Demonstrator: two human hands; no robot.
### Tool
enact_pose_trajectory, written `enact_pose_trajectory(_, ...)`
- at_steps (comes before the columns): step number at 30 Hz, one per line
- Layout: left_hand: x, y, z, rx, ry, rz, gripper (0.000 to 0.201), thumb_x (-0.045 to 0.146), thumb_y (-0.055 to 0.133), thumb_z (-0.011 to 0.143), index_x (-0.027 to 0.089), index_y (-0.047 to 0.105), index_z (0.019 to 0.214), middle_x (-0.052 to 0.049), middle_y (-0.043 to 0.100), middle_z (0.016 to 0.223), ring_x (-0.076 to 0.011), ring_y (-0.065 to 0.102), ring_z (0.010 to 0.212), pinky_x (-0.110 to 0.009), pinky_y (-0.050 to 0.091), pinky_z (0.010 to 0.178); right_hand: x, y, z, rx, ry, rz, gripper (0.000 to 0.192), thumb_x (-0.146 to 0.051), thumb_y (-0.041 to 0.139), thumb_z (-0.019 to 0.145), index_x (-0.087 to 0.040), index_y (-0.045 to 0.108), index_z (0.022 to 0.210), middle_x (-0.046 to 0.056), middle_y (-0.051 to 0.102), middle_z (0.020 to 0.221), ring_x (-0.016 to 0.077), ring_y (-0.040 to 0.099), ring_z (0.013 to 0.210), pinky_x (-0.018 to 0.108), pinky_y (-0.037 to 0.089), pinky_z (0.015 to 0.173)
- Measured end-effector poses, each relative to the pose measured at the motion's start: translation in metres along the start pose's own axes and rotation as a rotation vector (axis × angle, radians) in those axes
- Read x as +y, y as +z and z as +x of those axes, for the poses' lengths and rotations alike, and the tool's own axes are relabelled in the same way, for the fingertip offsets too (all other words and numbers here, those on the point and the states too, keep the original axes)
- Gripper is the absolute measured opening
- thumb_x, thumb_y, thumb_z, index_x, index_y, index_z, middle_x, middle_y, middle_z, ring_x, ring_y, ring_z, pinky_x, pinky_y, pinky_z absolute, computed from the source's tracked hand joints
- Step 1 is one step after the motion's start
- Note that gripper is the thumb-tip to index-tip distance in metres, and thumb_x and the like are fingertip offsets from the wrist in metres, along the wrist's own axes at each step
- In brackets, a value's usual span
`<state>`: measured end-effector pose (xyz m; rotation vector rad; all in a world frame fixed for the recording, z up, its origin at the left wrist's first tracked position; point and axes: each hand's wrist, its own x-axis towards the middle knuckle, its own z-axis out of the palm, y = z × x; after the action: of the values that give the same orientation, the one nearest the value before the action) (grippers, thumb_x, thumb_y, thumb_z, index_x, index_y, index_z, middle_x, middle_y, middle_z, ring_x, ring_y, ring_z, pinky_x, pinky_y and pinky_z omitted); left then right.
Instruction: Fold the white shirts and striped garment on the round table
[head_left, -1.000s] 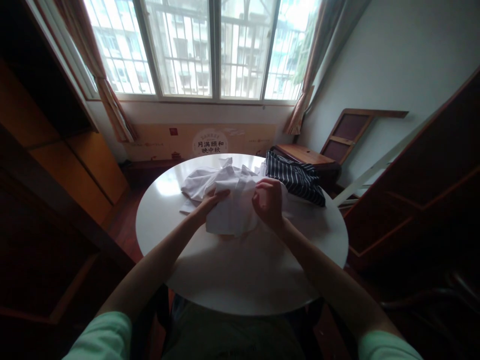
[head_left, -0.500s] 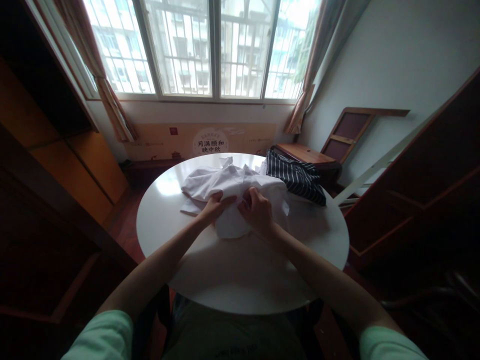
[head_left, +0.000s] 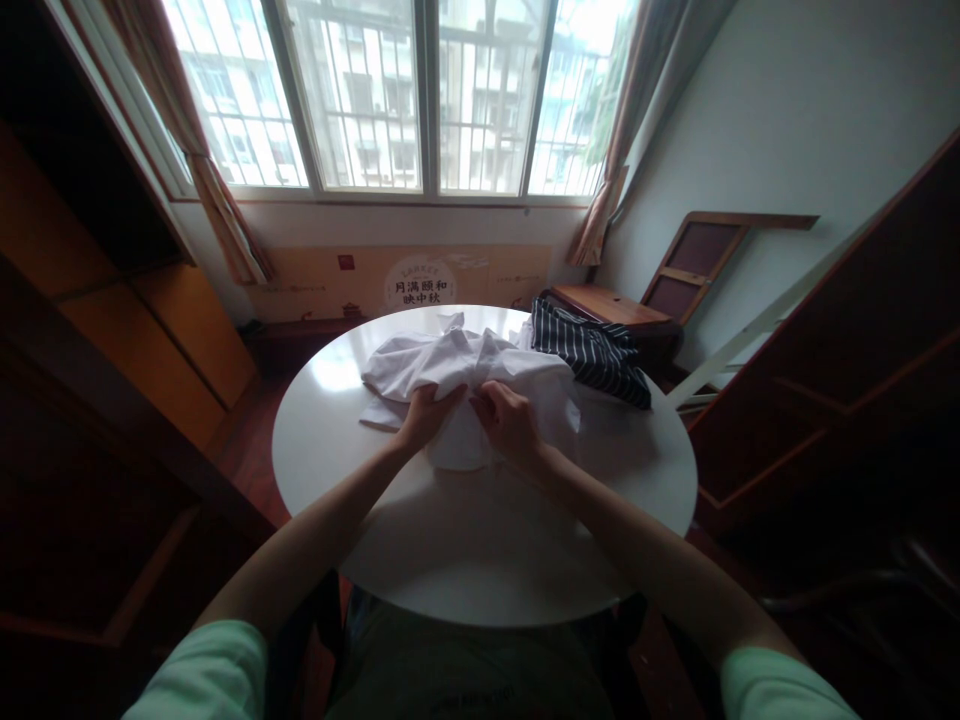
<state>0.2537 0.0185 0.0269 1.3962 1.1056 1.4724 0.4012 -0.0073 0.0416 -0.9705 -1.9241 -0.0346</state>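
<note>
A white shirt lies bunched on the round white table, its collar toward the window. My left hand grips the front of the shirt, thumb on top of the cloth. Close beside it, my right hand pinches the shirt's front edge near the middle, fingers curled. Any button between the fingertips is too small to make out. The lower part of the shirt hangs in folds below both hands.
A folded black garment with white stripes lies at the table's back right. Beyond it stand a wooden chair and a wall. A printed cardboard panel leans under the window. Wooden cabinets are on the left.
My right hand has shifted slightly left and down, nearer my left hand. The left fingers have closed in a little on the cloth. The shirt stays in place.
</note>
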Motion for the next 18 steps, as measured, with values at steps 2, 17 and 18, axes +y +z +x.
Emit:
enact_pose_trajectory(2, 0.000, -0.001, 0.000, -0.003, 0.015, 0.020, 0.038, 0.045, 0.068, 0.061, 0.013, 0.049, 0.051, 0.004, 0.042, 0.048, -0.0059, 0.036, 0.047, -0.020, 0.030, 0.044, 0.002, 0.000, 0.000, -0.010, -0.011, 0.061, 0.014, -0.029, 0.047, 0.084, -0.018, 0.050, 0.074, 0.000, 0.054, 0.067, 0.0108, 0.046, 0.058, 0.022, 0.035, 0.056)
enact_pose_trajectory(17, -0.010, -0.004, 0.005, 0.036, 0.113, 0.115, 0.036, 0.042, 0.066, 0.063, 0.014, 0.049, 0.048, 0.004, 0.042, 0.046, -0.0068, 0.037, 0.047, -0.021, 0.031, 0.044, 0.012, -0.001, 0.005, -0.007, 0.101, 0.165, 0.015, -0.028, 0.053, 0.081, -0.015, 0.059, 0.088, -0.001, 0.054, 0.062, 0.0102, 0.048, 0.055, 0.022, 0.039, 0.056)
enact_pose_trajectory(18, -0.011, -0.004, 0.006, 0.031, 0.123, 0.124, 0.037, 0.043, 0.066, 0.064, 0.014, 0.049, 0.048, 0.004, 0.042, 0.047, -0.0066, 0.036, 0.047, -0.021, 0.031, 0.045, 0.013, -0.001, 0.005, -0.007, 0.103, 0.166, 0.016, -0.028, 0.053, 0.081, -0.015, 0.060, 0.087, -0.001, 0.054, 0.061, 0.0100, 0.048, 0.055, 0.022, 0.039, 0.056)
